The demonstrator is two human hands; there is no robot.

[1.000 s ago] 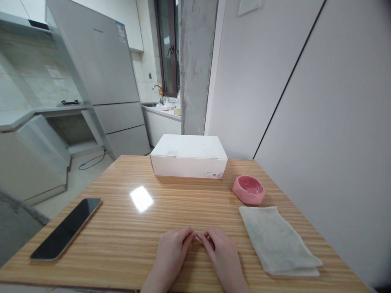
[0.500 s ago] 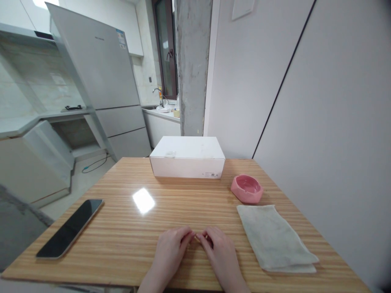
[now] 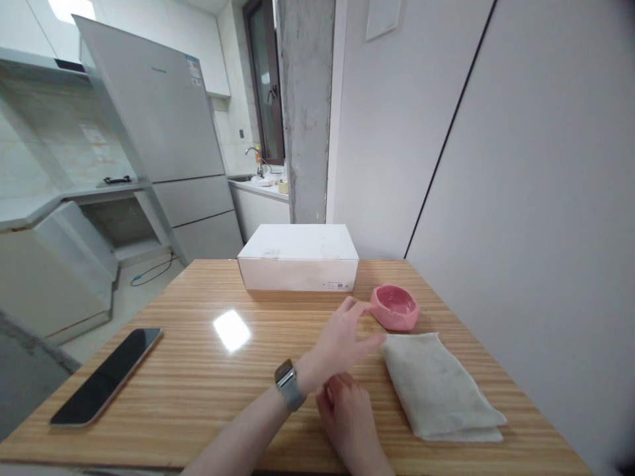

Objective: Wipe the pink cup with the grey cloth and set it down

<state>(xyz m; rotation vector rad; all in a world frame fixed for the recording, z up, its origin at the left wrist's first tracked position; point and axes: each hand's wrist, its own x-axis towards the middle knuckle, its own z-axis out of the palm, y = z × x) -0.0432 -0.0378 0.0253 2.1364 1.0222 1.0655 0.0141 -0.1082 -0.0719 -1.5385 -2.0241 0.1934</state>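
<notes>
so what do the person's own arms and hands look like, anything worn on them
Both arms are bare, with no sleeve or glove in view. The left hand has a wristwatch at its wrist, with a squarish dark face and a silver-grey metal band. The right hand shows nothing worn, and no rings can be made out.

A pink glazed ceramic dish, shallow and faceted, sits upright on a wooden bench, just above a folded off-white cloth lying flat in a doubled, slightly rumpled layer. The left hand, fingers spread, reaches out with its fingertips just beside the dish and the cloth's edge. The right hand rests curled on the bench, near the cloth.
</notes>
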